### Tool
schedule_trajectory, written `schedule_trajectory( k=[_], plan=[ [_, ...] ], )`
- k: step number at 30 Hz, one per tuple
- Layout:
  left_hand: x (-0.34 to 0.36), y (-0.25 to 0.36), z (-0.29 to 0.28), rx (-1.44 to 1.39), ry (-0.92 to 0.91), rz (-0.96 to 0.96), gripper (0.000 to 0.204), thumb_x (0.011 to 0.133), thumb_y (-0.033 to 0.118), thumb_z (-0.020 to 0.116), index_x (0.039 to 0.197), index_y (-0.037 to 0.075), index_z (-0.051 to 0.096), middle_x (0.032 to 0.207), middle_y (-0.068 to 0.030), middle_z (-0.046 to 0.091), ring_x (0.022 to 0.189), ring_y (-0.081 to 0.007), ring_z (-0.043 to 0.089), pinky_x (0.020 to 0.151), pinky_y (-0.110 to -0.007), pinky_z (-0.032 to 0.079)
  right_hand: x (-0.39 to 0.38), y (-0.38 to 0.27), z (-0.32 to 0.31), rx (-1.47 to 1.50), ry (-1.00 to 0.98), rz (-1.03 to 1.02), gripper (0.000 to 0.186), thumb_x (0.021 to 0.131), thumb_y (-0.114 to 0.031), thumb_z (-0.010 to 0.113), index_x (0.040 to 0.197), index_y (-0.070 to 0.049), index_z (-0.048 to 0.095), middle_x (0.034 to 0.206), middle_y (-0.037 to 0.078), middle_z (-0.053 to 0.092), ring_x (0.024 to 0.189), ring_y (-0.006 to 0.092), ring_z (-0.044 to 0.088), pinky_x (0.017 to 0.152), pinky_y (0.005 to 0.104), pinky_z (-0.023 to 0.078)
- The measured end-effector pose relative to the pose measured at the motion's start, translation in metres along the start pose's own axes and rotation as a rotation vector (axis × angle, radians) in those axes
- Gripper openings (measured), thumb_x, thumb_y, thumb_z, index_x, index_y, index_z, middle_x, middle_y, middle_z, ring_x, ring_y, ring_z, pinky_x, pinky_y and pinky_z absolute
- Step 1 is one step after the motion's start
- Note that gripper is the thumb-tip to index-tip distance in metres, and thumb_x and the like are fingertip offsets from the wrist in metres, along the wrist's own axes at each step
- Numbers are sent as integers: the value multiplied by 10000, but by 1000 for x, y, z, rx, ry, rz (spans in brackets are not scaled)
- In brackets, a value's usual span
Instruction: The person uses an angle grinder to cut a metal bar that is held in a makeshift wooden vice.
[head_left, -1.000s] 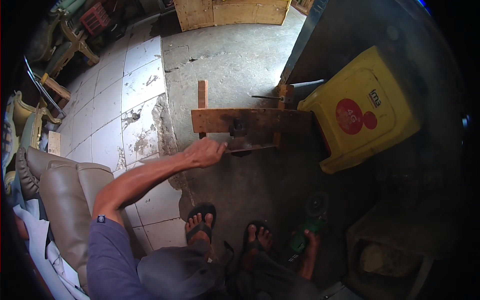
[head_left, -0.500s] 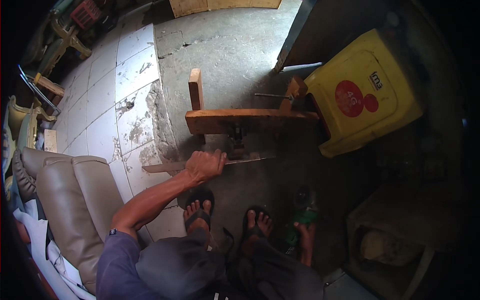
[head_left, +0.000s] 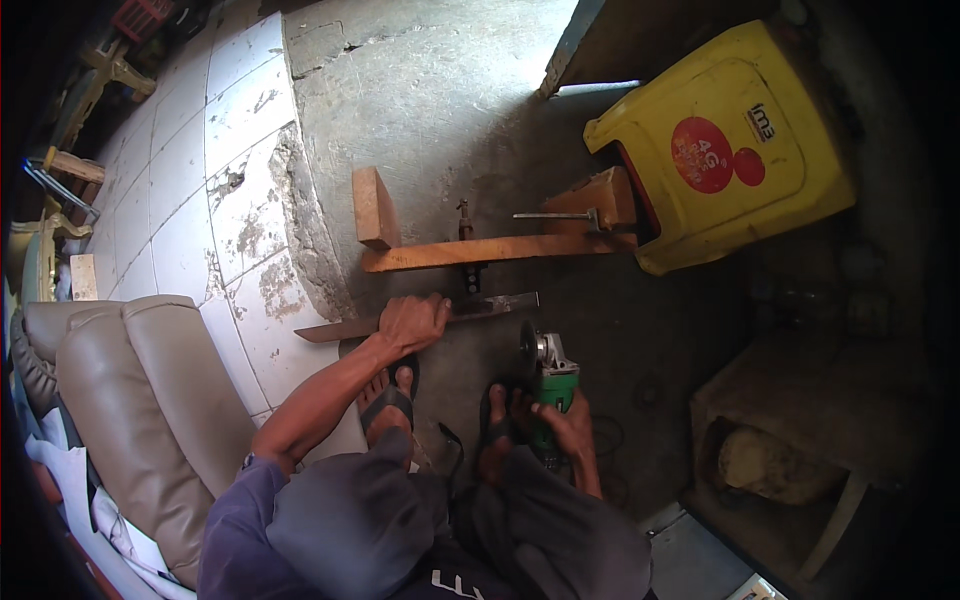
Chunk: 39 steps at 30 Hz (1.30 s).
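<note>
My left hand is closed round a long flat metal strip, brown and narrowing at its left end, shiny at its right end. In my right hand is a green angle grinder, gripped by its body. Its dark disc stands just below the strip's right end; a small gap seems to lie between them. Beyond the strip sits a low wooden stand with a dark metal clamp at its middle. Whether the strip touches the clamp I cannot tell.
A yellow plastic stool lies tipped against the stand's right end. Brown cushions are at the left, a wooden box at the right. My sandalled feet are close below the strip. A dark cable loops beside the grinder.
My right hand has brought the angle grinder up and forward, out of the shadow, toward the strip's right end. My left hand keeps its hold on the strip. The view has shifted slightly.
</note>
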<state>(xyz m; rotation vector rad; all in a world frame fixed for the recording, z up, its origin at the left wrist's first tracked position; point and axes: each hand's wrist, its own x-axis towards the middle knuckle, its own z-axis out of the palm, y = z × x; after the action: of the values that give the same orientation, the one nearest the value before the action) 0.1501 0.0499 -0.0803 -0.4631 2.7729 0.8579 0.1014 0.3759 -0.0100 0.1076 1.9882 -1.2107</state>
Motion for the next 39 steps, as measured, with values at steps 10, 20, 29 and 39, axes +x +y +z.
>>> schedule_trajectory(
  k=[10, 20, 29, 39],
  plan=[
    [2, 0, 7, 2, -50, -20, 416, 1032, 356, 423, 937, 47, 686, 765, -244, 690, 731, -464, 673, 701, -558, 538, 4, 1, 9, 2, -27, 5, 616, 712, -250, 782, 1244, -8, 590, 1020, 104, 682, 911, 211, 664, 822, 358, 533],
    [2, -20, 27, 24, -98, -22, 400, 1034, 358, 418, 1051, 51, 674, 969, -253, 700, 922, -457, 669, 839, -562, 516, -2, 32, -15, 127, -21, 17, 577, 717, -265, 767, 1195, 18, 611, 995, 108, 688, 899, 211, 670, 804, 352, 529],
    [13, 17, -54, -13, -130, -110, 448, 1043, 394, 426, 953, 49, 698, 901, -257, 703, 900, -496, 658, 819, -574, 515, -20, 67, -59, 746, 52, 60, 444, 794, -238, 686, 1159, 5, 616, 981, 140, 695, 825, 242, 709, 693, 372, 580],
    [64, 29, -118, -22, -171, -44, 459, 1044, 353, 395, 1013, -15, 666, 995, -315, 677, 997, -494, 639, 863, -579, 487, 3, 69, -64, 953, 39, -111, 473, 835, -259, 645, 1212, 18, 573, 1018, 157, 676, 813, 283, 713, 651, 403, 605]
  ],
)
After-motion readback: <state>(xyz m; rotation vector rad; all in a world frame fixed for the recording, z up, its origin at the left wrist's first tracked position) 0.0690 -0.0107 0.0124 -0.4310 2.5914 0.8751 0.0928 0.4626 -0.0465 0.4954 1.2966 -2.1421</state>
